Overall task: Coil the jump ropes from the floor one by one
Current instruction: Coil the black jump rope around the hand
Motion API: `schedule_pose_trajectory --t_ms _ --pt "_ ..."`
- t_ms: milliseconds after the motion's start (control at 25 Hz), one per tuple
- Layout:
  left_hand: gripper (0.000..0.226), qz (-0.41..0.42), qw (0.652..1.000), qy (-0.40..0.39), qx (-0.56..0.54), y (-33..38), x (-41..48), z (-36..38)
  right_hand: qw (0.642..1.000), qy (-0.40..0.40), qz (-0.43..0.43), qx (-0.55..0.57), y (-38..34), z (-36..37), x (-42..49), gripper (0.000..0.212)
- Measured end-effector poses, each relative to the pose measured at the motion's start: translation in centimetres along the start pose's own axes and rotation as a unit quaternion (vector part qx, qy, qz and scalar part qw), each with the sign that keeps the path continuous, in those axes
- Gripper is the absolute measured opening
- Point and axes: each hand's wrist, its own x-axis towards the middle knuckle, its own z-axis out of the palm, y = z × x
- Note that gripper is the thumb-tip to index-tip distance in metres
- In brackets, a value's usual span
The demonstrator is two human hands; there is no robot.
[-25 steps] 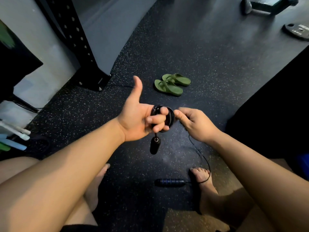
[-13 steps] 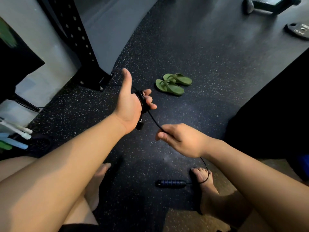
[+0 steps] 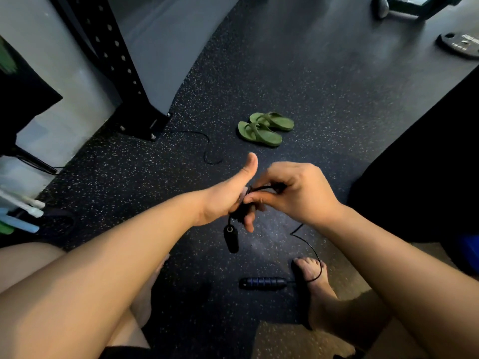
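Observation:
My left hand (image 3: pixel 228 195) grips a small black coil of jump rope, thumb pointing up. One black handle (image 3: pixel 231 239) dangles below that hand. My right hand (image 3: pixel 298 193) pinches the rope cord (image 3: pixel 267 188) right beside the coil, touching my left fingers. The loose cord (image 3: pixel 312 251) drops from under my right wrist, loops over my right foot and runs to the second handle (image 3: pixel 263 283), dark blue and ribbed, lying on the speckled floor. Another thin black cord (image 3: pixel 206 147) lies on the floor further off.
Green sandals (image 3: pixel 264 129) sit on the floor ahead. A black rack post (image 3: pixel 121 73) is bolted down at the left. A weight plate (image 3: pixel 460 45) lies far right. My bare feet (image 3: pixel 311 278) are below the hands. White and blue items (image 3: pixel 20 216) lie at the left edge.
My left hand dropped back toward me and my right hand rose to meet it at the coil. Another length of cord has come up off the floor; the floor handle has not moved.

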Motion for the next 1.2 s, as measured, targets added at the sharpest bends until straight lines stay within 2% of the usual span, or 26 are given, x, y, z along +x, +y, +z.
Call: schedule_pose_trajectory --t_ms 200,440,600,680,840,1000,1080,1200 --pt "0.113 0.015 0.996 -0.048 -0.079 0.2 0.0 -1.0 0.990 0.023 0.091 0.101 1.8 -0.4 0.1 0.028" --pt "0.106 0.040 0.987 -0.063 -0.143 0.4 -0.6 -1.6 0.969 -0.024 0.176 0.171 3.1 0.9 -0.8 0.039" --pt "0.104 0.063 0.974 -0.076 -0.202 0.8 -1.2 -2.2 0.962 -0.058 0.181 0.195 3.2 1.7 -0.8 0.021" --pt "0.104 0.090 0.957 -0.055 -0.270 1.0 -1.4 -2.5 0.956 -0.083 0.192 0.203 3.5 2.4 -1.0 0.023" --pt "0.106 0.153 0.901 0.028 -0.405 1.1 -1.4 -3.2 0.931 -0.151 0.229 0.243 3.5 3.4 -1.4 0.029" --pt "0.109 0.207 0.855 0.107 -0.463 1.1 -1.1 -3.9 0.917 -0.212 0.237 0.241 3.1 3.5 -1.4 0.029" --pt "0.120 0.216 0.846 0.133 -0.469 1.2 -0.9 -3.9 0.917 -0.249 0.223 0.219 2.5 3.5 -1.5 0.027" --pt "0.128 0.202 0.854 0.190 -0.439 1.0 -0.3 -3.7 0.934 -0.283 0.170 0.136 1.1 2.9 -1.2 0.023"
